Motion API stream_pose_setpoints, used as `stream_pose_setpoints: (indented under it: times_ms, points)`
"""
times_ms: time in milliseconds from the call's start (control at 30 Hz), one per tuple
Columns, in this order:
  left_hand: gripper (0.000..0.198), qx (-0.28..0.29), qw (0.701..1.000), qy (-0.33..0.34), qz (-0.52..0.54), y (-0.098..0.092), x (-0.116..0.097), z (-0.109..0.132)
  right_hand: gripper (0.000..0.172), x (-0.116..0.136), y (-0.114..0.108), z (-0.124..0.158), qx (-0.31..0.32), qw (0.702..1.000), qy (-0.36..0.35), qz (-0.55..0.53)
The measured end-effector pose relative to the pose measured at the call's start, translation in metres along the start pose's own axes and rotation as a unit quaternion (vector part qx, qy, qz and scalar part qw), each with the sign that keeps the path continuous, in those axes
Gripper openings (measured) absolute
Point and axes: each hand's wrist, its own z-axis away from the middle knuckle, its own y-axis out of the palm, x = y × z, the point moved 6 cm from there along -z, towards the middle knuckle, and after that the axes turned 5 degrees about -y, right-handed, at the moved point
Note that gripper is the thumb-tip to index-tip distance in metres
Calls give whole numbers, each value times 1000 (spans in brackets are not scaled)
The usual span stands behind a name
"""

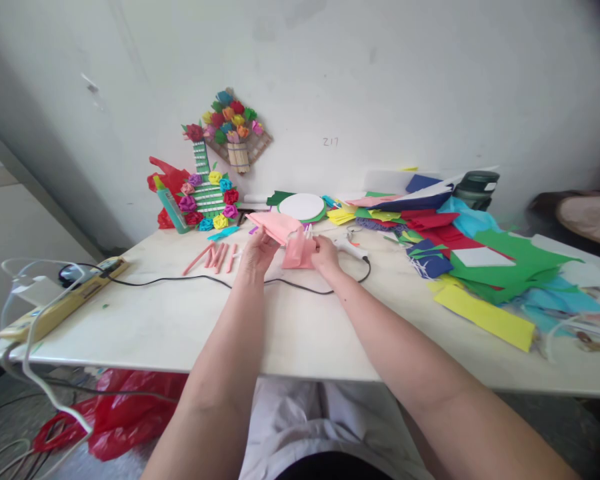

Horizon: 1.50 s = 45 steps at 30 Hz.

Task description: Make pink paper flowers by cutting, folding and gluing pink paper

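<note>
Folded pink paper (279,228) is held up over the middle of the table, its left part tilted upward. My left hand (261,253) grips it from the left side, thumb on top. Closed on the right end of the same pink paper is my right hand (325,255). Small white tips (308,231) show beside my right fingers; I cannot make out what they belong to. Several rolled pink paper strips (221,257) lie on the table left of my left hand. A white glue gun (351,249) with a black cord rests just beyond my right hand.
Coloured paper sheets (500,263) heap up on the right, with a dark green bottle (475,190) behind. Paper-flower crafts (213,193) and a glue bottle (173,208) stand back left. A white disc (300,207) lies behind. A power strip (65,300) sits left; the black cord (180,279) crosses the table.
</note>
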Motion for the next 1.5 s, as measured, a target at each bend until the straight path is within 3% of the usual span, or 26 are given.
stream_pose_setpoints:
  times_ms: [133, 300, 467, 567, 767, 1033, 1267, 1500]
  points:
    - [6, -45, 995, -55, -71, -10, 12, -5, 35, 17, -5, 8, 36, 989, -53, 137]
    - [9, -50, 993, -62, -83, -9, 13, -3, 31, 21, -13, 11, 109, 953, -22, 281]
    - [10, -68, 981, -123, -133, -8, 20, 3, 29, 12, -13, 9, 184, 922, -12, 341]
    - [12, -73, 968, -147, -191, -9, 23, 4, 29, 14, -12, 9, 190, 918, -45, 344]
    - [20, -58, 951, -72, -294, -9, 14, 0, 27, 16, -9, 9, 174, 914, -99, 351]
    - [23, 14, 961, -71, -266, -2, 24, 0, 27, 17, -7, 12, 179, 913, -106, 352]
    - [10, 25, 989, 103, -100, 5, -5, -6, 31, 22, -15, 10, 104, 943, -99, 300]
    - [7, -5, 995, 90, -33, 0, -6, -7, 27, 21, -7, 15, 142, 924, -141, 326]
